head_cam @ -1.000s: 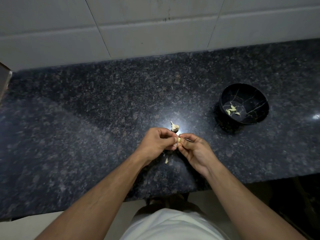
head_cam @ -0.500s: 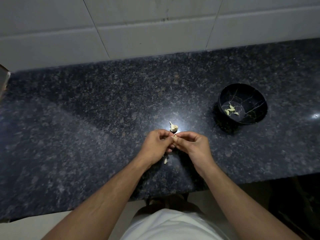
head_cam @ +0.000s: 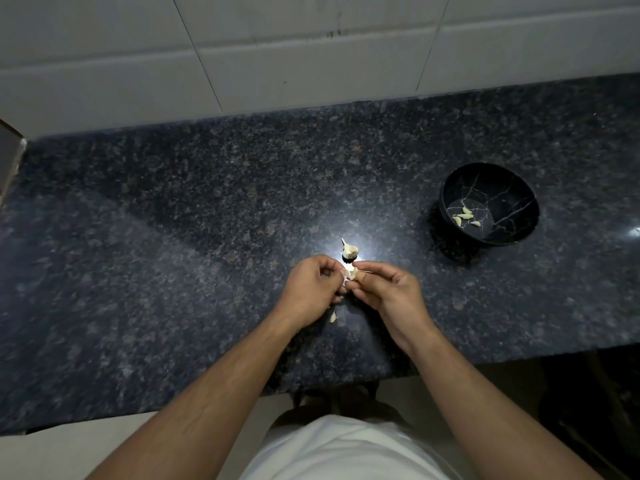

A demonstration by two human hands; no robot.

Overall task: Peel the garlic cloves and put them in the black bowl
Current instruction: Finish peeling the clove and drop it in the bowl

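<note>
Two hands meet over the dark counter (head_cam: 173, 237), fingertips together around one garlic clove (head_cam: 349, 273). The left hand (head_cam: 311, 289) curls its fingers on the clove's near side, and the right hand (head_cam: 388, 292) pinches it from the other side. Just beyond the knuckles sits the leftover garlic head (head_cam: 349, 251). A scrap of peel (head_cam: 332, 316) lies under the left hand. Well off past the right hand stands the black bowl (head_cam: 519, 216), with peeled cloves (head_cam: 465, 216) inside.
</note>
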